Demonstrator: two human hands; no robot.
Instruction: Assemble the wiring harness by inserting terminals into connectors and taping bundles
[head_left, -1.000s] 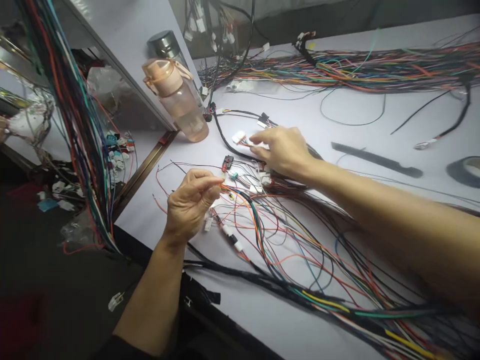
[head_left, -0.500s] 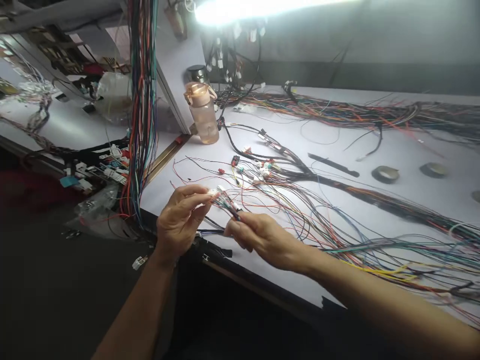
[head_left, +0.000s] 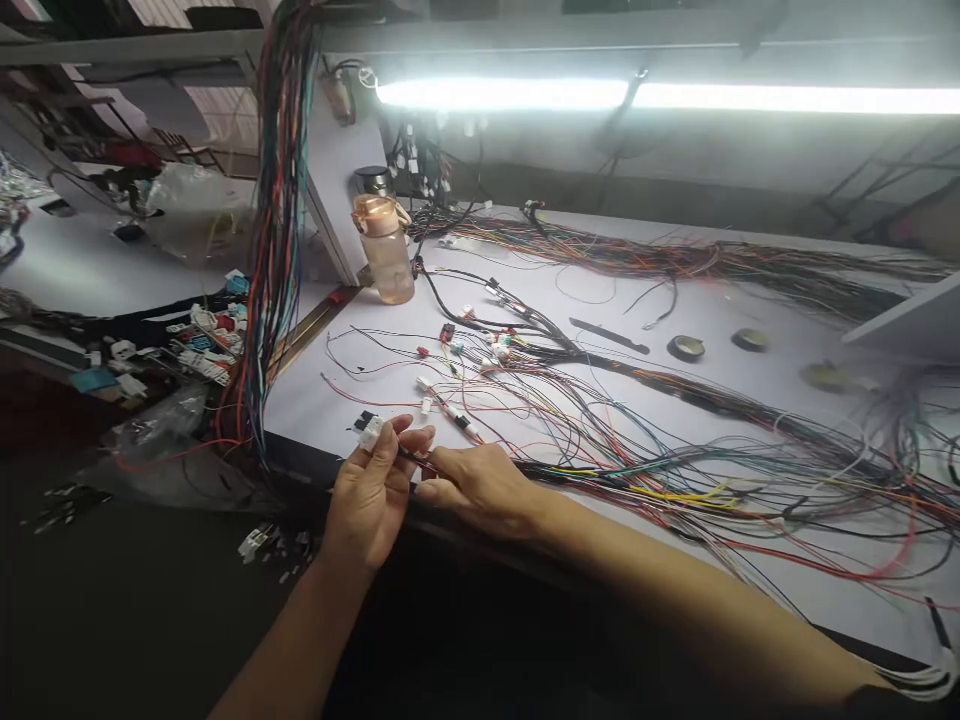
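Between the thumb and fingers of my left hand (head_left: 369,495) is a white connector (head_left: 370,433), with a black part at its far end. Dark and red wires (head_left: 417,459) run from it toward my right hand (head_left: 480,488), whose thumb and forefinger are closed on them. Both hands are close together over the table's front edge. Just beyond them a white and black inline connector (head_left: 459,418) lies on the table. Farther back is a cluster of small white, red and green connectors (head_left: 499,347) on thin wires.
A taped wire harness (head_left: 675,385) stretches across the white table. Tape rolls (head_left: 685,347) and a dark flat strip (head_left: 609,335) lie behind it. A water bottle (head_left: 388,255) stands at the back left, beside a hanging wire bundle (head_left: 279,220). Loose connectors (head_left: 206,340) are heaped at left.
The earlier white connector with thin wires is out of my hands and on the table. My left hand now has another connector, and both hands are lower and nearer the edge. The view has shifted.
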